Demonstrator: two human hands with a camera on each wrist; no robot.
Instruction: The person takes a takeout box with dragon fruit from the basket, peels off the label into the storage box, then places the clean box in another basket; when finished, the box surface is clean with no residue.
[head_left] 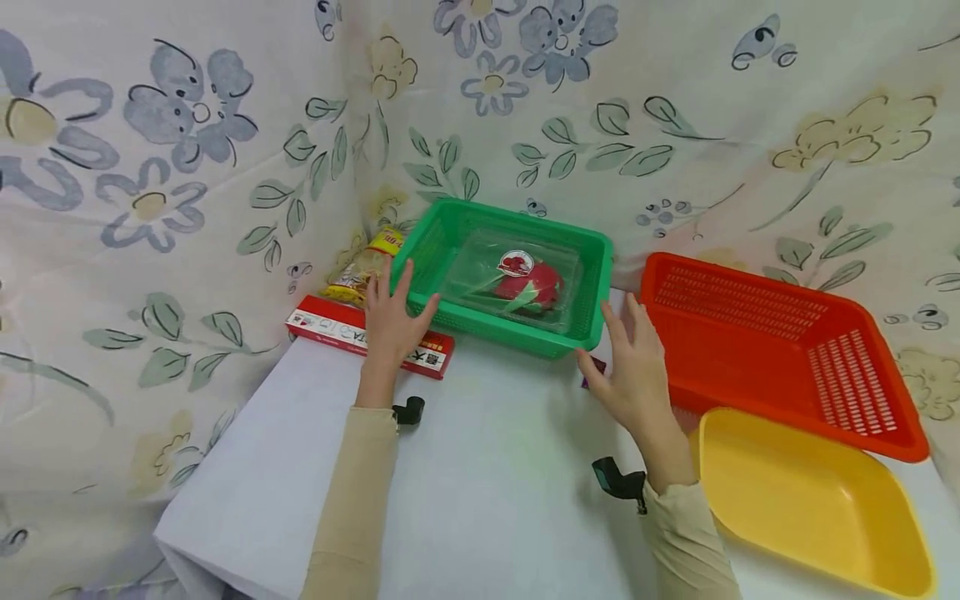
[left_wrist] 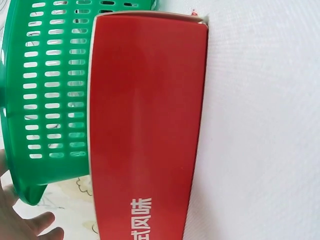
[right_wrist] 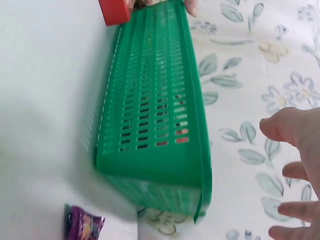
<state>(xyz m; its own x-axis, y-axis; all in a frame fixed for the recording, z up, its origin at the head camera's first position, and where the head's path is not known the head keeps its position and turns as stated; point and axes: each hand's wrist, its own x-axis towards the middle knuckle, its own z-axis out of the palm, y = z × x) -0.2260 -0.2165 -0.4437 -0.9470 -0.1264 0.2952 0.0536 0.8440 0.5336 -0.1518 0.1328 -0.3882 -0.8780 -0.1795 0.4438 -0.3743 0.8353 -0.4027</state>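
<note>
A green plastic basket [head_left: 517,336] stands toward the back of the table. Inside lies a clear plastic box [head_left: 468,258] with a round label, holding a pinkish-red dragon fruit [head_left: 534,286]. My left hand [head_left: 393,327], fingers spread, is at the basket's left end, in front of a long red carton [head_left: 327,331]. At the right end hovers my right hand [head_left: 636,375], fingers parted and holding nothing. The right wrist view shows this hand [right_wrist: 302,135] apart from the basket [right_wrist: 150,172]. In the left wrist view, fingertips overlap the basket's corner, beside the carton [left_wrist: 150,100].
Behind the carton leans a yellow-topped snack bag [head_left: 386,242]. A small purple wrapped packet [right_wrist: 82,225] lies near the basket's right corner. On the right sit a large orange-red basket [head_left: 727,354] and a yellow tub [head_left: 810,500]. Flowered cloth [head_left: 637,75] hangs behind the white table [head_left: 480,483].
</note>
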